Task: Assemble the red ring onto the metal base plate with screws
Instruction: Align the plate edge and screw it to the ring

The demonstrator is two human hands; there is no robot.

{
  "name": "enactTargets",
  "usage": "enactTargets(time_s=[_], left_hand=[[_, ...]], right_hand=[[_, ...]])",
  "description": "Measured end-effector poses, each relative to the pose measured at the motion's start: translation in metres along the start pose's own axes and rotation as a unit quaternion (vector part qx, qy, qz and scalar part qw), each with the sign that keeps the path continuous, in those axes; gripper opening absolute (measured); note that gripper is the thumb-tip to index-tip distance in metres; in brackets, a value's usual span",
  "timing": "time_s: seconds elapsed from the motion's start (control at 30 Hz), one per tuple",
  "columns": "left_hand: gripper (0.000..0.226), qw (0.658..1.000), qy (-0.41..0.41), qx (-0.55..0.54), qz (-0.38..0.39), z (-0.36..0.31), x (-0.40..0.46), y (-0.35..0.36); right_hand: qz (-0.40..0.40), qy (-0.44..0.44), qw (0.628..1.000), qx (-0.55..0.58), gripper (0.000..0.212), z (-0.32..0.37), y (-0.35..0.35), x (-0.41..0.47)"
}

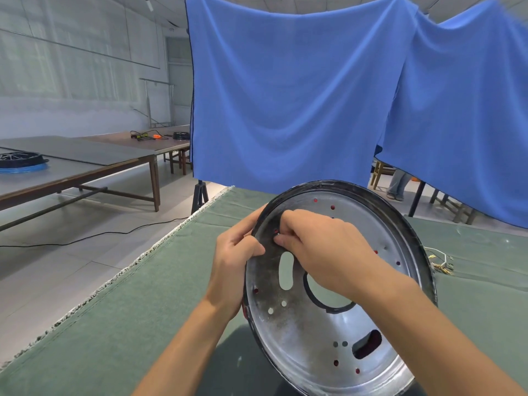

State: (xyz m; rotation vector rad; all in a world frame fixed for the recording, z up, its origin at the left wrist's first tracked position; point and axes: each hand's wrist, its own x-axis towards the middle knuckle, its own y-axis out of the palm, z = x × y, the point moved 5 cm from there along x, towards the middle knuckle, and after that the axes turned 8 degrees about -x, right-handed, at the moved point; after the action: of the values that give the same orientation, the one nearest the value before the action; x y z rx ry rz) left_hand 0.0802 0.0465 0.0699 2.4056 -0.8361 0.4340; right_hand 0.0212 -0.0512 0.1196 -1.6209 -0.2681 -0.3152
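Head view: my left hand point(234, 261) grips the tilted plate point(328, 332) rim; my right hand point(320, 250) fingertips pinch at a hole, screw unseen.

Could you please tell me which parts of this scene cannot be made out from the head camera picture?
- Screw: whether the right hand holds one; its fingertips cover the spot on the metal plate.
- Red ring: behind the plate, seen only through holes.
- Left hand fingers: behind the plate's rim.
- Plate's bottom edge: cut off by the frame.
- Wires on the green cloth: too small.
- Person behind the blue curtain: only legs show.
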Motion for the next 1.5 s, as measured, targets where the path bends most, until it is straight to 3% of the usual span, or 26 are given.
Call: enactTargets(time_s=[0.47,1.1,1.37,1.5], left_hand=[[0.055,1.0,0.017,-0.007,0.007,-0.007,-0.001,0.002],[0.053,0.999,0.004,-0.034,0.019,-0.008,0.0,0.003],[0.058,1.0,0.006,-0.009,0.022,-0.006,-0.001,0.005],[0.056,1.0,0.012,-0.025,0.013,-0.008,-0.002,0.004]], right_hand=[[0.019,0.011,0.991,0.132,0.031,-0.008,0.001,0.002],[0.023,0.012,0.992,0.122,0.03,-0.004,-0.002,0.003],[0.089,0.06,0.989,0.101,0.029,-0.006,-0.004,0.011],[0.039,0.065,0.99,0.119,0.027,-0.004,-0.002,0.008]])
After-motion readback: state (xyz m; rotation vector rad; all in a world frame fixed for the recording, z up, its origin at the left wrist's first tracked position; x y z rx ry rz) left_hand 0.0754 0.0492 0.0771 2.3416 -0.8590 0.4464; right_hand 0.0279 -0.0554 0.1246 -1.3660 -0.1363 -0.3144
